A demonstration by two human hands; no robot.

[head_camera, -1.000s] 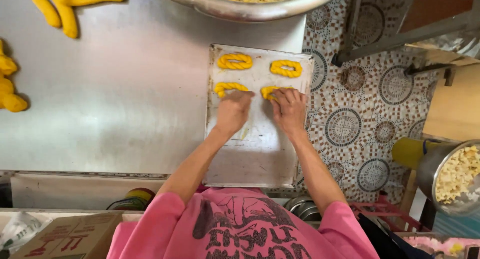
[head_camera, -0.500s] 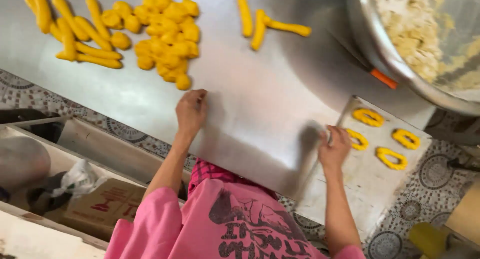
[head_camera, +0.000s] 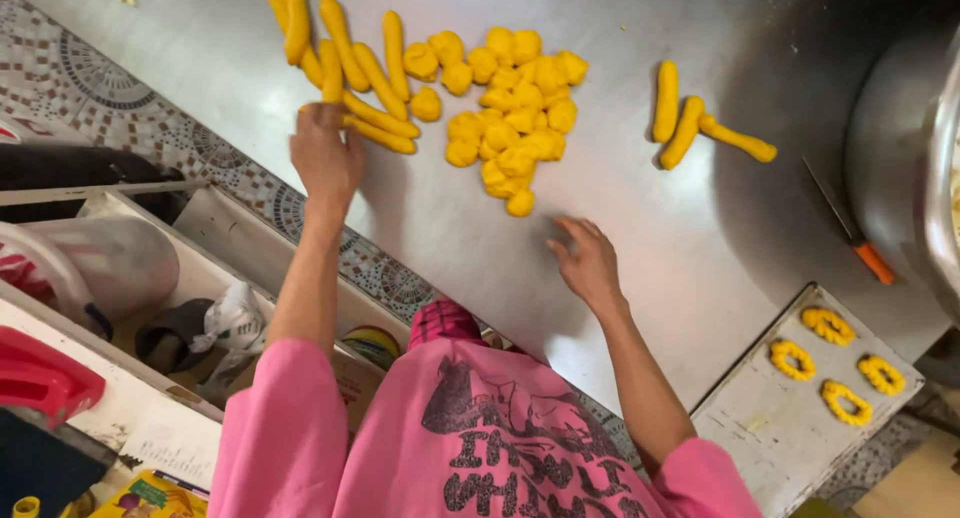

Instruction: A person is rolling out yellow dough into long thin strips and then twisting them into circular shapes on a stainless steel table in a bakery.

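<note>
My left hand (head_camera: 325, 158) reaches to the near end of a row of long yellow dough rolls (head_camera: 350, 58) on the steel table (head_camera: 640, 28), its fingers closed over one roll's end. My right hand (head_camera: 588, 265) rests on bare steel with fingers spread and holds nothing. A heap of small yellow dough balls (head_camera: 510, 108) lies between and beyond the hands. Three more rolls (head_camera: 685, 128) lie further right. On a flat metal tray (head_camera: 760, 438) at the lower right sit several twisted yellow dough rings (head_camera: 830, 326).
A big metal bowl (head_camera: 900, 178) stands at the right edge, an orange-handled knife (head_camera: 850, 238) beside it. Left of the table are a white bin with a clear plastic container (head_camera: 110, 263), crumpled bags (head_camera: 235, 318) and a red object (head_camera: 40, 378). The floor is patterned tile.
Both hands have left the tray of rings. My left hand has gone far left to the dough rolls and my right hand now lies on the bare table. The view swung left.
</note>
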